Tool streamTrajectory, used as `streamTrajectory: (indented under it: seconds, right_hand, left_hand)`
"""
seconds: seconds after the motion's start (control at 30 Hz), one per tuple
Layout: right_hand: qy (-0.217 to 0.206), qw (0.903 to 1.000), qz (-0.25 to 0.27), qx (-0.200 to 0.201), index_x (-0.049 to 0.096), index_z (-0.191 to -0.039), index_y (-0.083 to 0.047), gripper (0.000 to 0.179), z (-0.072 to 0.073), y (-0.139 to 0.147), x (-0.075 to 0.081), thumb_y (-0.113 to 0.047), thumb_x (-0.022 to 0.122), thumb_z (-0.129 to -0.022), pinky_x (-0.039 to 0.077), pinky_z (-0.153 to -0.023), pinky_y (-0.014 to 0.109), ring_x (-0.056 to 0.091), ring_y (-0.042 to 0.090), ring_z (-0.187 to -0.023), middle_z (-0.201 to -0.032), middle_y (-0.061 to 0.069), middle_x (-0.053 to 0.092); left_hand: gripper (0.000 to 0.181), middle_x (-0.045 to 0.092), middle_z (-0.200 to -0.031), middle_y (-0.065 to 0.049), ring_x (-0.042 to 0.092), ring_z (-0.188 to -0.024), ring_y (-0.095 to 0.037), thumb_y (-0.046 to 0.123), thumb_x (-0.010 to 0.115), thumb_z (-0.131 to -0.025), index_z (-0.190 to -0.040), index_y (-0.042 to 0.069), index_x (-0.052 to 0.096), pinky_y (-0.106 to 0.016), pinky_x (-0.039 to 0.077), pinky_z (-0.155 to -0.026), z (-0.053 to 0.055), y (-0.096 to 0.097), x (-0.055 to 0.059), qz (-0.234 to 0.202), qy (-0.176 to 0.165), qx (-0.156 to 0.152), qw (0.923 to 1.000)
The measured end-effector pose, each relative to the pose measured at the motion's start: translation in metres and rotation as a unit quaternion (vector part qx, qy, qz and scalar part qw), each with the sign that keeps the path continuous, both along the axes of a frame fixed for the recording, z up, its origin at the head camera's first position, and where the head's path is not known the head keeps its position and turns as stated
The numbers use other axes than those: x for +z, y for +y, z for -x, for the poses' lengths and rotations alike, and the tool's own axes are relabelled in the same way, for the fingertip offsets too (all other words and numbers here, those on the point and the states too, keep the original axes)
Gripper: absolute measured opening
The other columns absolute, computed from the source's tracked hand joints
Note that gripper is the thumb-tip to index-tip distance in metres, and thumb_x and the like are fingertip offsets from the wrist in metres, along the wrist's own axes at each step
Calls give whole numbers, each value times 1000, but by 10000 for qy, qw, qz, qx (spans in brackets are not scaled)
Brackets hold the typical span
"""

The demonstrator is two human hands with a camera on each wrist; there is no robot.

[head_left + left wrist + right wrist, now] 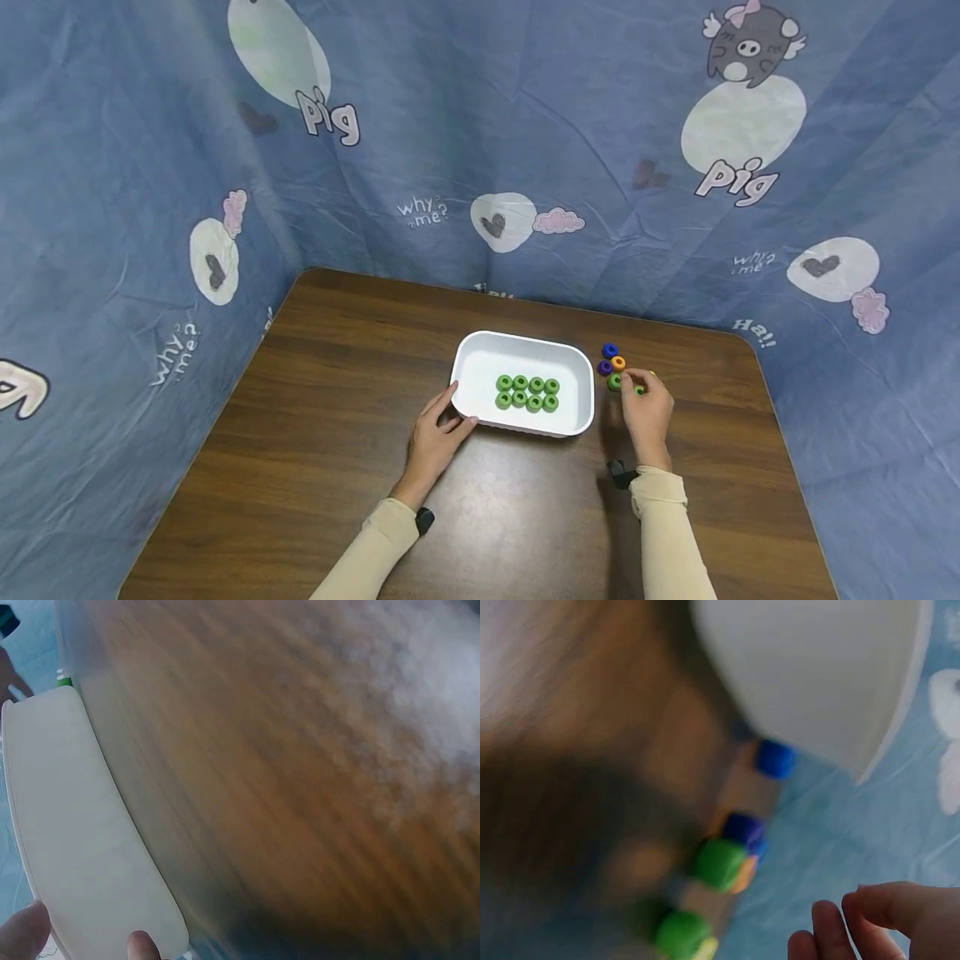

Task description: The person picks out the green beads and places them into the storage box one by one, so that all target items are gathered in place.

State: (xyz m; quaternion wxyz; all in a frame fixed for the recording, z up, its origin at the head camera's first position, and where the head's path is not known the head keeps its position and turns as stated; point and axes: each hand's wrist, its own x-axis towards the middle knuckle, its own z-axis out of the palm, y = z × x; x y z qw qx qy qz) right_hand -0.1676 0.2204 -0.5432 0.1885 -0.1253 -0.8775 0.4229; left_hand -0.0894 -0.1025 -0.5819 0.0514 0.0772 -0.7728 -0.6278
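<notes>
A white rectangular tray (528,346) sits on the table with several green ring-shaped beads (520,398) in two rows on its floor. My left hand (433,437) holds the tray's near left corner, thumb at the front wall and fingers at the left rim. In the left wrist view the tray's outer wall (90,825) shows between two fingertips. My right hand (647,408) is over the loose beads to the right of the tray, fingers loosely bent and thumb near the index finger. Nothing shows between them. Two loose green beads (720,864) lie close to it.
Right of the tray are a blue bead (611,350), an orange bead (618,363) and a purple bead (605,367). A bit of yellow (652,374) peeks out behind the right hand. Blue printed cloth (420,167) hangs around the brown wooden table (337,358).
</notes>
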Motion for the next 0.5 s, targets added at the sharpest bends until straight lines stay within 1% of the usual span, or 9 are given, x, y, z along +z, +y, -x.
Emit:
streamTrajectory:
  seconds: [0.07,0.17,0.27,0.33,0.5]
  right_hand:
    - [-6,9999,-156,-26,74,-104,3,17,-2,8,-6,-6,66,-92,53,-88,48,66,41,-103,-107,23,73]
    - [-141,9994,-303,20,72,-109,4,22,-5,17,-12,-1,62,-90,49,-98,56,61,44,-111,-111,26,70]
    - [-322,9990,-303,-14,71,-113,4,27,-5,23,-18,0,61,-88,45,-104,58,56,45,-117,-115,26,67]
    - [-407,9988,-284,-52,70,-115,4,28,-5,26,-23,0,62,-88,45,-107,57,55,45,-119,-118,26,66]
    - [-537,9980,-246,-219,69,-116,5,29,-5,31,-33,-2,67,-88,48,-104,57,58,45,-116,-119,27,65]
  left_hand:
    - [70,50,-149,-17,48,-140,-30,11,81,-84,-147,17,52,-31,60,-99,0,0,0,-6,-11,4,10000]
    - [70,50,-149,-16,48,-140,-29,10,81,-84,-147,17,53,-30,60,-99,0,0,-1,-22,-2,16,10000]
    - [70,51,-149,-16,48,-140,-29,9,81,-84,-147,16,52,-30,60,-99,1,1,-1,-9,25,18,10000]
    - [70,50,-149,-17,48,-140,-30,9,81,-84,-147,15,52,-31,60,-99,1,1,-1,3,31,10,10000]
    - [70,50,-149,-18,47,-141,-30,9,81,-84,-147,14,52,-33,60,-99,0,1,1,-7,16,6,10000]
